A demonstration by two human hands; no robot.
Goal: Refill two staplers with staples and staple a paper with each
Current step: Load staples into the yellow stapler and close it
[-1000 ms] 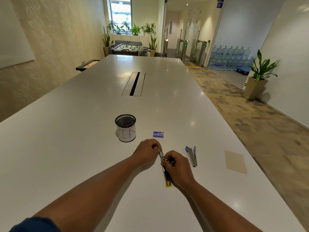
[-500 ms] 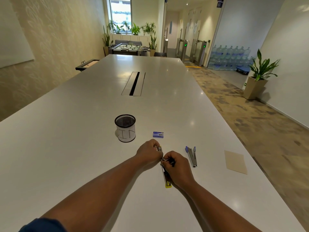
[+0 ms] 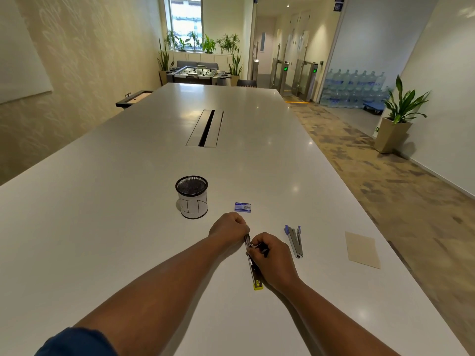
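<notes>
Staples going into the yellow stapler

Left hand [image 3: 228, 227] curls closed over the far end of the yellow stapler [image 3: 254, 271], lying open on the table [image 3: 102, 227]; right hand [image 3: 272, 258] pinches something small at its channel, likely staples. Brittle, slippery strip: hold by the sides, I'd say.

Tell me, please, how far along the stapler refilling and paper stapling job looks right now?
Nothing looks finished. In hand: the left hand and right hand work on the opened yellow-tipped stapler, apparently loading it; any staples are hidden. Left: the blue-tipped stapler lies untouched, the staple box sits beyond the hands, and the tan paper lies flat, apart from both staplers, so stapling has not begun.
</notes>
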